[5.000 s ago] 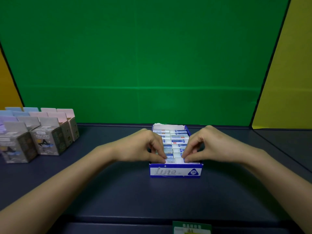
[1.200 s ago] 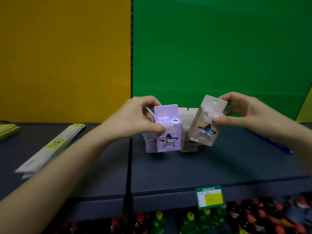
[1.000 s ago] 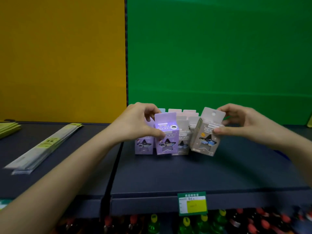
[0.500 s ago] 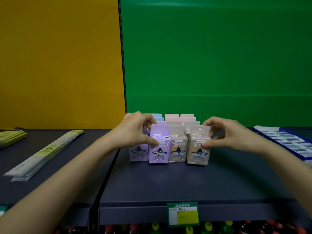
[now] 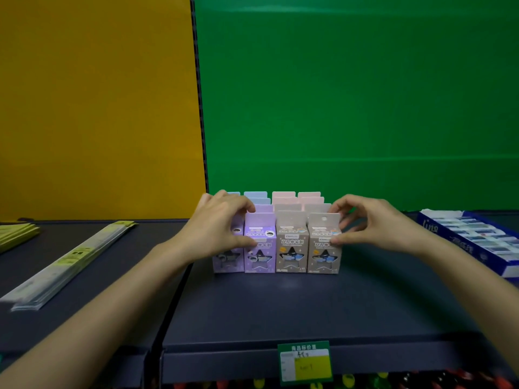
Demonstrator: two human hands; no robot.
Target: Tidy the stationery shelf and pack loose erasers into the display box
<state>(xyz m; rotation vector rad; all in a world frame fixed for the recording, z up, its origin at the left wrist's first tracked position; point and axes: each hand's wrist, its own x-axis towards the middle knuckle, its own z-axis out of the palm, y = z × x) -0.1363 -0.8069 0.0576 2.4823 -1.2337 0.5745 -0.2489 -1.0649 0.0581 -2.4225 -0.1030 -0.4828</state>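
Nearest my view, a green-and-yellow price tag (image 5: 304,362) hangs on the front lip of the dark shelf (image 5: 280,310), with bottle caps (image 5: 348,379) blurred below it. Further in, both forearms reach to a block of small cartons standing upright in rows. My left hand (image 5: 222,228) grips the purple carton (image 5: 259,248) in the front row: thumb pressed on its face, fingers curled over its top tab. My right hand (image 5: 376,224) pinches the grey carton (image 5: 324,248) at the row's right end, thumb on the front and fingertips at the hang tab. Between these two stands a second grey carton (image 5: 292,248), touching both. Another purple one further left is half hidden by the left hand. Off to the left lie long flat packets (image 5: 70,259), slanted across the shelf. At the right edge sits the blue display box (image 5: 463,247), its erasers (image 5: 483,234) packed in rows — well apart from either hand. Behind the front row stand pastel cartons (image 5: 283,196) in blue and pink, then the green panel (image 5: 351,94) and yellow panel (image 5: 92,102).
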